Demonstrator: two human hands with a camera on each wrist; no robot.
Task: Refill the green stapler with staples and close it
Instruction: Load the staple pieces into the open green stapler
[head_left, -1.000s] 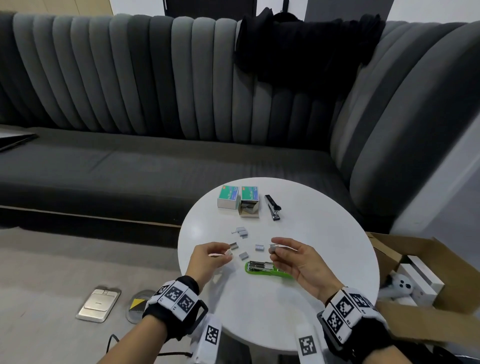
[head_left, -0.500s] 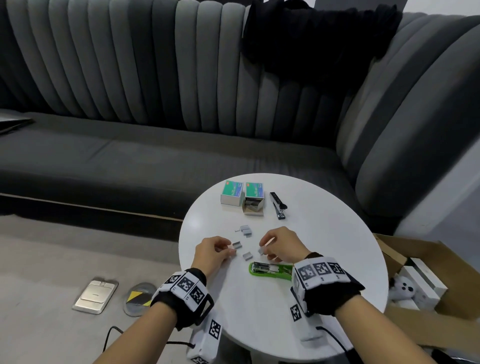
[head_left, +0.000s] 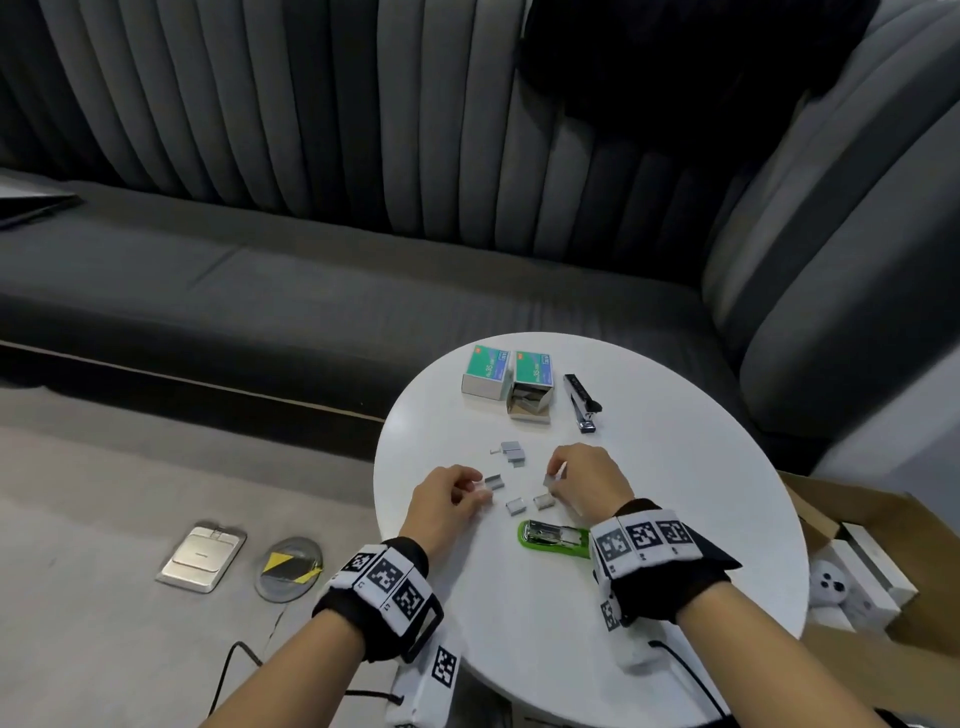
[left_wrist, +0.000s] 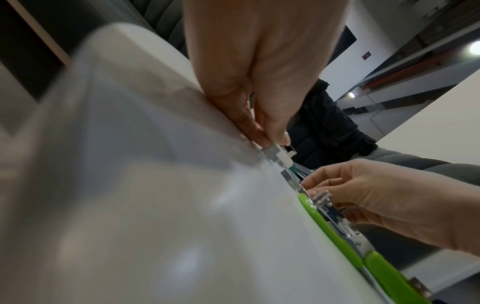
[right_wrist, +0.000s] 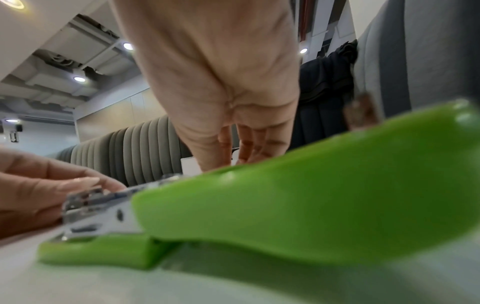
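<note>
Head view: green stapler (head_left: 550, 540) lies open on round table (head_left: 675, 467); beyond it, left hand (head_left: 447, 501) and right hand (head_left: 589, 480) each pinch a staple strip (head_left: 551, 477).

- A dark grey sofa (head_left: 291, 291) with a ribbed, channelled back fills the upper half of the head view, curving round at the right.
- A black garment (head_left: 691, 67) hangs over the sofa back at upper right.
- A round white desk (head_left: 675, 493) stands at lower centre.
- Grey carpet floor (head_left: 104, 493) spreads at lower left, with a metal floor box (head_left: 201, 558) in it.
- An open cardboard box (head_left: 883, 525) sits at lower right.
- Round ceiling lights (right_wrist: 79, 79) glow at upper left of the right wrist view.
</note>
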